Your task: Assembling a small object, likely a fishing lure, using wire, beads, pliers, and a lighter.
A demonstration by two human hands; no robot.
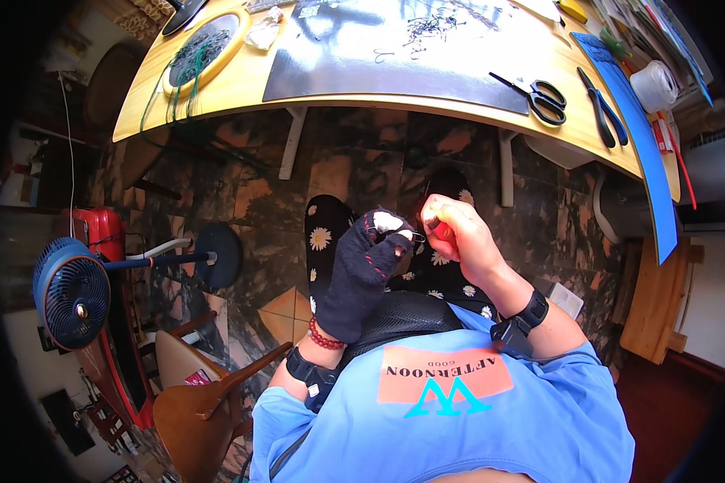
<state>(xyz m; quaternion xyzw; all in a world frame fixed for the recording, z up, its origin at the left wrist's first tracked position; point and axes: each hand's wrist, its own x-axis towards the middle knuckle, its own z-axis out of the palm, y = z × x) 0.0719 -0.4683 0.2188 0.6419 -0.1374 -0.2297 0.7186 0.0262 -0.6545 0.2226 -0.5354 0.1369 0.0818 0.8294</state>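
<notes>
My left hand (356,270), in a dark fingerless glove, is closed in front of my lap. Its thumb and forefinger pinch a small, thin fish hook (418,237) that points toward the other hand. Close beside it on the right, my bare right hand (469,241) is curled shut. Something red (443,231) shows among its fingers, too small to make out. Any line between the two hands cannot be seen. On the table ahead, a pile of small dark hooks (435,28) lies on a shiny grey sheet (330,84).
A yellow-rimmed round tray (171,84) with dark green strands stands at the table's left. Black scissors (546,103), pliers (602,113), a long blue strip (640,161) and a white spool (654,86) lie at the right. A blue fan (72,294) and wooden chair (189,427) stand left.
</notes>
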